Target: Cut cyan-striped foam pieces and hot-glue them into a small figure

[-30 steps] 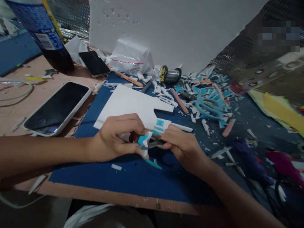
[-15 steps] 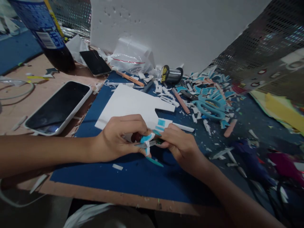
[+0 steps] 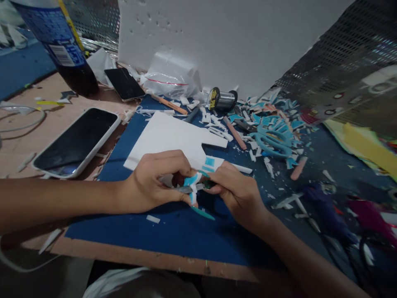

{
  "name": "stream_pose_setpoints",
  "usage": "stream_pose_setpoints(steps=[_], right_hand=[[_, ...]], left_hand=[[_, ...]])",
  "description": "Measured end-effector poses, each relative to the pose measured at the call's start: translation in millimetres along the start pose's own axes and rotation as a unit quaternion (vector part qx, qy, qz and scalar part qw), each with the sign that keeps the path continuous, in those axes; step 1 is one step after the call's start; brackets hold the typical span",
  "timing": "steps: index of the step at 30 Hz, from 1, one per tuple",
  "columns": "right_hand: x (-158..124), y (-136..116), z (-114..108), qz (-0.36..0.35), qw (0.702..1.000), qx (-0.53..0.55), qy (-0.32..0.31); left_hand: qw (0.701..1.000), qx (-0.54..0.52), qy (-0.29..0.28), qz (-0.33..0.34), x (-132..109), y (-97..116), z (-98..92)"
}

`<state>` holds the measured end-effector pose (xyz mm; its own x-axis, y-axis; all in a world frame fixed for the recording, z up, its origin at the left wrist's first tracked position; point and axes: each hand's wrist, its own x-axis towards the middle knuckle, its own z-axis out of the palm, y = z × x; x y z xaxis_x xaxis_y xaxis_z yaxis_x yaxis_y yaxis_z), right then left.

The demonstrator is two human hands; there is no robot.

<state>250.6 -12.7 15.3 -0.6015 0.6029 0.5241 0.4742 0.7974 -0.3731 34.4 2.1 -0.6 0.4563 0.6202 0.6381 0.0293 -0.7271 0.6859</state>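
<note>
Over the blue mat (image 3: 124,227), my left hand (image 3: 161,178) pinches a small white-and-blue foam piece (image 3: 192,182) between thumb and fingers. Teal slivers stick out above and below this piece. My right hand (image 3: 235,186) is closed on a slim tool with a grey blade (image 3: 186,189), which lies across the foam piece; its exact kind is mostly hidden by the fingers. Behind both hands lies a white foam sheet (image 3: 170,134) with a notched right side. A white strip with blue rectangles (image 3: 210,161) rests just beyond my right fingers.
At left are a phone (image 3: 77,140), a second dark phone (image 3: 124,84) and a cola bottle (image 3: 65,54). Blue-handled scissors (image 3: 273,142), a wire spool (image 3: 223,99) and foam scraps (image 3: 273,111) lie behind right. Glue guns (image 3: 328,211) with cords sit at right.
Both hands hold nearly the same place and grip. The foam piece and blade have shifted only very slightly; the view has moved a little.
</note>
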Motion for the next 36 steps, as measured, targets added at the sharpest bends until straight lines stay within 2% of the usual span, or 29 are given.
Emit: stream_pose_setpoints(steps=[6,10,13,15,17,19,22,24,26,32,36], right_hand=[[0,1,-1,0.001,1.000,0.022,0.003],[-1,1,-4,0.017,0.998,0.052,0.018],[-2,0,-9,0.070,0.996,0.041,0.029],[-2,-1,-11,0.141,0.989,0.040,0.027],[-1,-2,-14,0.240,0.967,0.085,0.030],[2,-3,-16,0.337,0.925,0.176,0.027],[6,-1,-18,0.415,0.858,0.303,-0.013],[7,0,-18,0.418,0.844,0.335,-0.038],[7,0,-17,0.409,0.846,0.339,-0.048],[4,-9,-15,0.371,0.880,0.296,0.011],[7,-16,-13,0.403,0.872,0.275,-0.041]], left_hand=[[1.000,-0.010,-0.008,-0.001,0,1,-0.9],[0.999,-0.010,0.010,-0.030,2,1,-1.9],[0.999,-0.005,0.008,-0.033,2,2,-1.7],[0.999,0.005,0.004,-0.045,3,4,-1.2],[0.996,0.014,0.003,-0.083,4,6,-0.9],[0.992,0.033,-0.006,-0.122,6,8,-0.8],[0.985,0.076,-0.020,-0.156,7,9,-1.2],[0.981,0.099,-0.027,-0.165,7,8,-1.2],[0.979,0.112,-0.033,-0.168,6,6,-0.9],[0.974,0.155,-0.044,-0.159,5,3,0.1],[0.973,0.188,-0.057,-0.124,4,2,1.1]])
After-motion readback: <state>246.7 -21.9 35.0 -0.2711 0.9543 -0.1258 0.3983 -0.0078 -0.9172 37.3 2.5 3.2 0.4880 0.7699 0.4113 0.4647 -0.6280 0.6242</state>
